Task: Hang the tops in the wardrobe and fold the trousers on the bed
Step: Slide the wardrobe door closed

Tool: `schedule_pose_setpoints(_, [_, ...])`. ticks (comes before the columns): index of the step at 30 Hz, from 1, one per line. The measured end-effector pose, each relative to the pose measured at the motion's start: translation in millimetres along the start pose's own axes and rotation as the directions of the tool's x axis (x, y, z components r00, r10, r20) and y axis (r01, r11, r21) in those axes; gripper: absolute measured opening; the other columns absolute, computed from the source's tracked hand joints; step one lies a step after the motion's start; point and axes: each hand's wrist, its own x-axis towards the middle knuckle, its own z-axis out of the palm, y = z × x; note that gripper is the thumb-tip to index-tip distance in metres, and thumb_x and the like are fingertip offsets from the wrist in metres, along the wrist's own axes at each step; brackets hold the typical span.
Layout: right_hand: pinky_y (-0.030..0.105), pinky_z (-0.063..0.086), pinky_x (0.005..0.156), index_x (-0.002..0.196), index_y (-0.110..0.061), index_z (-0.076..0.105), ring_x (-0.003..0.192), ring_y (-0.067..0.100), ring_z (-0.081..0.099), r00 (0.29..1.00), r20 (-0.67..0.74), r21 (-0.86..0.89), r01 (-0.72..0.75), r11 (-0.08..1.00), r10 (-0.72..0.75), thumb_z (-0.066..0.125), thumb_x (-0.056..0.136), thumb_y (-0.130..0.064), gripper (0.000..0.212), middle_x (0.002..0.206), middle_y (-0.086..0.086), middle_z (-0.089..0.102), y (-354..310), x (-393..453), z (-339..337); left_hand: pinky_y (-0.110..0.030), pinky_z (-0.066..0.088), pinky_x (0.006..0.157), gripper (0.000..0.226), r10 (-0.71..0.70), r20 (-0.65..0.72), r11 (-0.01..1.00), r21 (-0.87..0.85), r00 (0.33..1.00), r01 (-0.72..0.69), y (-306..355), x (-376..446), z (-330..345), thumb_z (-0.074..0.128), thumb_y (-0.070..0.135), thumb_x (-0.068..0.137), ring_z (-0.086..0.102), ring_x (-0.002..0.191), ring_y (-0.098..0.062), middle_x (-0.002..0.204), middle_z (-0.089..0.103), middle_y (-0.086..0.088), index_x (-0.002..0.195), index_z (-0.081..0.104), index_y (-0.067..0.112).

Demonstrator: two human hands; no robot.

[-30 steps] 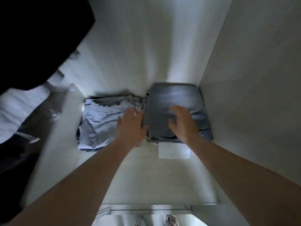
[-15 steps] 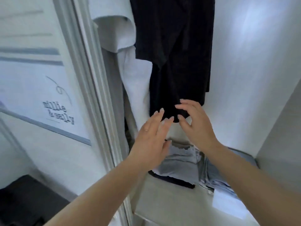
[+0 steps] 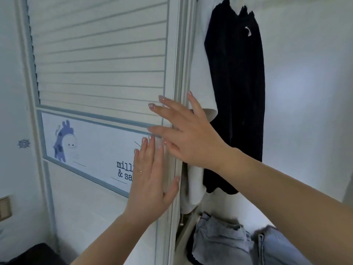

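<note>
A white slatted wardrobe door (image 3: 99, 60) fills the left half of the view. My left hand (image 3: 152, 176) lies flat on the door near its right edge, fingers spread. My right hand (image 3: 187, 134) rests with spread fingers across the same edge, just above the left one. Inside the wardrobe a black top (image 3: 236, 92) hangs beside a white top (image 3: 202, 54). On the wardrobe floor lie a pale blue folded garment (image 3: 215, 238) and folded grey-blue jeans (image 3: 277, 249). Neither hand holds anything.
The door carries a panel with a purple cartoon figure (image 3: 64, 142) and printed lettering. The wardrobe's white back wall (image 3: 305, 92) is to the right. A dark object (image 3: 36, 255) sits at the bottom left, a wall switch (image 3: 4, 209) at the left edge.
My view has swung up from the folded clothes on the wardrobe floor. Both hands have left the clothes and moved up and left onto the edge of the wardrobe door.
</note>
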Motion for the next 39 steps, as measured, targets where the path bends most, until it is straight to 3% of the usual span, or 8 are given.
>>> schedule_pose_setpoints(5, [0.068, 0.013, 0.108, 0.097, -0.026, 0.072, 0.138, 0.023, 0.036, 0.984, 0.170, -0.203, -0.015, 0.979, 0.050, 0.051, 0.089, -0.030, 0.023, 0.137, 0.002, 0.054, 24, 10, -2, -0.050, 0.004, 0.118, 0.084, -0.165, 0.129, 0.986, 0.032, 0.978, 0.162, -8, 18, 7, 0.038, 0.053, 0.087, -0.008, 0.148, -0.023, 0.159, -0.004, -0.011, 0.150, 0.002, 0.010])
schedule_pose_setpoints(11, [0.066, 0.017, 0.108, 0.093, -0.026, 0.071, 0.137, 0.021, 0.037, 0.989, 0.146, -0.219, 0.002, 0.976, 0.031, 0.050, 0.089, -0.032, 0.022, 0.133, 0.000, 0.056, 31, 1, -7, -0.059, 0.020, 0.112, 0.077, -0.151, 0.127, 0.985, 0.104, 0.980, 0.138, 1, 17, 15, 0.039, 0.045, 0.089, 0.007, 0.146, -0.030, 0.157, 0.009, -0.018, 0.149, 0.015, 0.003])
schedule_pose_setpoints(16, [0.066, 0.018, 0.107, 0.098, -0.025, 0.069, 0.139, 0.021, 0.033, 0.992, 0.113, -0.183, -0.028, 0.983, 0.049, 0.047, 0.090, -0.030, 0.024, 0.136, 0.001, 0.054, 39, -25, -28, -0.059, 0.019, 0.109, 0.073, -0.095, 0.098, 0.991, 0.099, 0.991, 0.085, 27, 19, 24, 0.028, 0.055, 0.094, 0.010, 0.144, -0.031, 0.155, 0.012, -0.020, 0.148, 0.016, 0.007])
schedule_pose_setpoints(23, [0.066, 0.018, 0.107, 0.098, -0.023, 0.070, 0.140, 0.023, 0.032, 0.988, 0.124, -0.141, -0.075, 0.987, 0.093, 0.052, 0.088, -0.027, 0.021, 0.137, 0.004, 0.053, 49, -69, -81, -0.061, 0.019, 0.108, 0.074, -0.030, 0.054, 0.996, 0.083, 0.998, 0.025, 85, 18, 37, 0.030, 0.057, 0.093, 0.014, 0.143, -0.036, 0.155, 0.017, -0.021, 0.147, 0.020, 0.008])
schedule_pose_setpoints(26, [0.067, 0.017, 0.107, 0.100, -0.021, 0.070, 0.141, 0.024, 0.030, 0.980, 0.154, -0.151, -0.102, 0.983, 0.125, 0.056, 0.087, -0.027, 0.020, 0.139, 0.005, 0.051, 52, -89, -106, -0.062, 0.020, 0.108, 0.075, 0.001, 0.064, 0.997, 0.075, 0.998, -0.006, 113, 16, 40, 0.034, 0.057, 0.091, 0.015, 0.143, -0.037, 0.154, 0.019, -0.022, 0.146, 0.023, 0.008])
schedule_pose_setpoints(30, [0.068, 0.019, 0.106, 0.102, -0.019, 0.070, 0.141, 0.026, 0.030, 0.965, 0.200, -0.185, -0.134, 0.974, 0.170, 0.060, 0.084, -0.025, 0.022, 0.140, 0.008, 0.050, 56, -116, -145, -0.062, 0.022, 0.108, 0.076, -0.020, 0.123, 0.995, 0.101, 0.992, 0.008, 161, 19, 39, 0.022, 0.064, 0.092, 0.016, 0.142, -0.037, 0.152, 0.025, -0.025, 0.143, 0.026, 0.008])
schedule_pose_setpoints(36, [0.055, 0.021, 0.113, 0.107, -0.016, 0.066, 0.144, 0.027, 0.021, 0.905, 0.340, -0.248, -0.176, 0.953, 0.256, 0.056, 0.085, -0.025, 0.027, 0.148, 0.010, 0.040, 60, -162, -212, -0.063, 0.019, 0.107, 0.099, 0.000, 0.146, 0.998, 0.057, 0.989, -0.009, 231, 20, 47, 0.061, 0.065, 0.075, 0.008, 0.144, -0.035, 0.155, 0.015, -0.023, 0.149, 0.019, 0.015])
schedule_pose_setpoints(39, [0.050, 0.014, 0.115, 0.112, -0.017, 0.064, 0.146, 0.027, 0.015, 0.867, 0.398, -0.307, -0.183, 0.934, 0.301, 0.053, 0.086, -0.026, 0.030, 0.152, 0.010, 0.033, 63, -180, -245, -0.063, 0.015, 0.108, 0.109, 0.031, 0.170, 0.997, 0.065, 0.985, -0.042, 261, 28, 48, 0.065, 0.069, 0.068, 0.004, 0.145, -0.034, 0.156, 0.013, -0.024, 0.151, 0.015, 0.018])
